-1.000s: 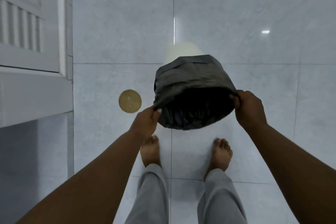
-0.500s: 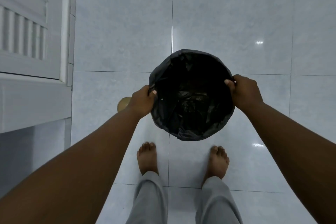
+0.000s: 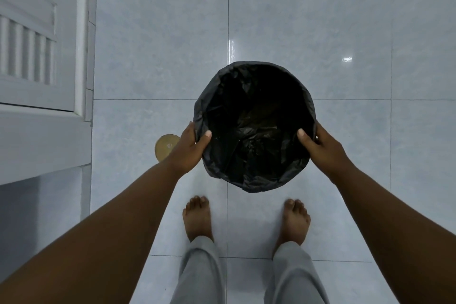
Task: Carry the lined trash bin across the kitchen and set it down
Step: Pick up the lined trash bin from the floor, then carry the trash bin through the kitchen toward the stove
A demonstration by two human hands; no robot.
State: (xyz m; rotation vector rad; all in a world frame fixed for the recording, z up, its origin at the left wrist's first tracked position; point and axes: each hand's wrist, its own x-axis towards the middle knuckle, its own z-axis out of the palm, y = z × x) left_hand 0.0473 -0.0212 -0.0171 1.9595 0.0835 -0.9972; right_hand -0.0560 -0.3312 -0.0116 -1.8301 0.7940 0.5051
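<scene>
The trash bin [image 3: 254,128] is round and lined with a black plastic bag folded over its rim. I look straight down into its dark inside; its outer wall is hidden. My left hand [image 3: 190,148] grips the rim on the left, thumb inside the liner. My right hand [image 3: 320,145] grips the rim on the right, thumb inside too. The bin is upright, held in front of my bare feet; whether its base touches the floor cannot be told.
Glossy pale grey floor tiles [image 3: 345,20] stretch ahead and to the right. A white louvred cabinet door [image 3: 37,44] and a ledge stand on the left. A round brass floor drain cover [image 3: 165,147] lies just left of my left hand.
The bin was tilted with its opening toward me a second ago; it now stands upright with the mouth facing up. Both hands kept their grip on the rim.
</scene>
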